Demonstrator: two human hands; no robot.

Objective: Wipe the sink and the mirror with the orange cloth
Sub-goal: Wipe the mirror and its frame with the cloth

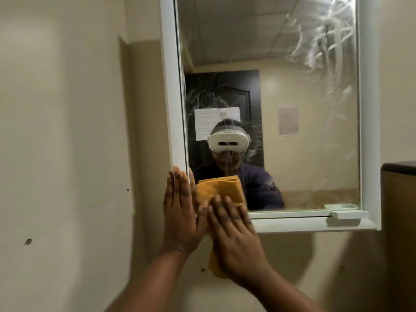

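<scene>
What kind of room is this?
Probably a bathroom or washroom. A white-framed mirror hangs on a plain cream wall, with a small shelf on its bottom ledge, and a door shows in the reflection. No sink is in view.

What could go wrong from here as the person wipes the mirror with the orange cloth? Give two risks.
1. The right hand presses the orange cloth only at the mirror's lower left corner; the streaks at upper right could be missed.
2. The left hand lies flat on the white frame, fingertips at the glass edge, and may leave fresh prints.
</scene>
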